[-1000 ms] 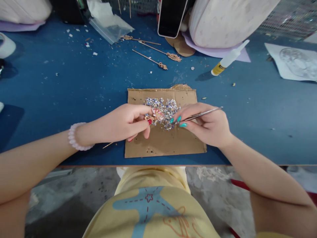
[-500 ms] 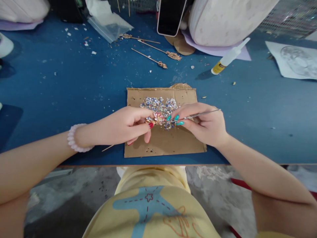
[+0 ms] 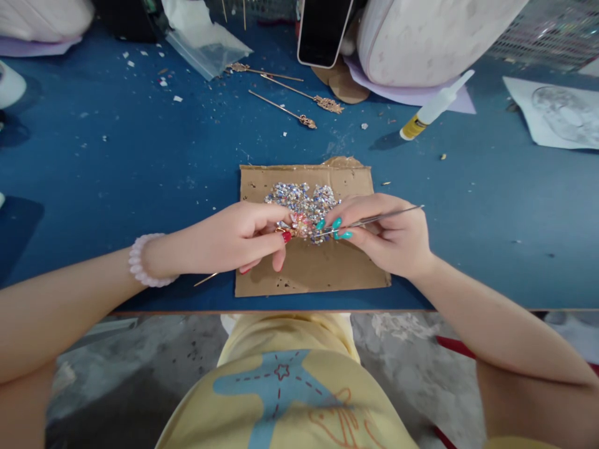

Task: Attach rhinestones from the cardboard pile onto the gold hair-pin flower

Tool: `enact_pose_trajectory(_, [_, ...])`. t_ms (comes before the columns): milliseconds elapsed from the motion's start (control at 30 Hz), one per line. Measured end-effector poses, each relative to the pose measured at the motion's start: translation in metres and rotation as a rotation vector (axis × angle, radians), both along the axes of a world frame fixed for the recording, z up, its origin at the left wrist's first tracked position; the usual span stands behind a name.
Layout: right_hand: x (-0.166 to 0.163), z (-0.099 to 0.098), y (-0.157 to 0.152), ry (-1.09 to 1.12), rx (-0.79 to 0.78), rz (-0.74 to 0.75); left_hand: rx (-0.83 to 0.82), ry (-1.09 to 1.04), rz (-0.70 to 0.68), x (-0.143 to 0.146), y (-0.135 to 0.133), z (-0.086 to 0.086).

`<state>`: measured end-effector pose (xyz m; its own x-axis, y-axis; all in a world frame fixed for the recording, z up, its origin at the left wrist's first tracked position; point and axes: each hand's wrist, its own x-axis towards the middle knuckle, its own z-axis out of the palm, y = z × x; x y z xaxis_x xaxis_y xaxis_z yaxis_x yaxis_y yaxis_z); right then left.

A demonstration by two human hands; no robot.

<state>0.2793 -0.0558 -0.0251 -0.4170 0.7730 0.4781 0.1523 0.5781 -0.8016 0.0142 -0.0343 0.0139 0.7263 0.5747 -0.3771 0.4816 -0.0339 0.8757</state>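
A brown cardboard sheet (image 3: pixel 313 271) lies on the blue table (image 3: pixel 140 162) with a heap of small shiny rhinestones (image 3: pixel 302 199) on it. My left hand (image 3: pixel 238 234) pinches the ornamented gold head of a hairpin (image 3: pixel 296 226) over the heap; the pin's thin stem sticks out behind the hand toward the table edge. My right hand (image 3: pixel 386 237) is closed round metal tweezers (image 3: pixel 379 218), whose tips point left and meet the ornament.
Three more gold hairpins (image 3: pixel 292 100) lie further back, beside a clear plastic bag (image 3: pixel 206 47) and a black phone (image 3: pixel 325 31). A white glue bottle (image 3: pixel 433 109) lies to the right, near a pale bag (image 3: pixel 421 37) and a printed paper (image 3: pixel 556 112). Small scraps dot the table.
My left hand and the hairpin head dropped slightly toward me. The right hand shifted the tweezer tips left onto the ornament.
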Motion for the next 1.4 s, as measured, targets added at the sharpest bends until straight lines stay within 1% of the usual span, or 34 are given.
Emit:
enact_pose_trajectory(133, [-0.0007,0.0006,-0.0009,0.006,0.008,-0.028,-0.007,-0.011,0.000,0.0002,-0.0003,-0.0001])
enact_pose_trajectory(233, [-0.0015,0.0005,-0.0010,0.010,0.018,-0.023,-0.009,-0.011,0.015,0.0008,-0.0010,0.0007])
enact_pose_trajectory(633, [-0.0028,0.0029,-0.0017,-0.067,0.040,-0.034,-0.047,-0.015,0.010,0.0005,0.0002,-0.0008])
enact_pose_trajectory(767, [-0.0022,0.0026,-0.0012,-0.066,0.089,-0.020,-0.054,-0.015,0.009,0.0001,0.0000,-0.0009])
enact_pose_trajectory(967, [0.0002,0.0029,0.0002,0.017,0.136,0.031,-0.014,-0.013,0.015,0.0010,-0.0009,0.0005])
enact_pose_trajectory(1267, [-0.0019,0.0066,-0.0020,-0.087,0.244,0.018,-0.022,-0.029,0.011,0.0005,0.0009,-0.0025])
enact_pose_trajectory(1400, [-0.0021,0.0066,-0.0016,-0.102,0.296,0.020,-0.027,-0.030,0.004,0.0001,0.0010,-0.0018])
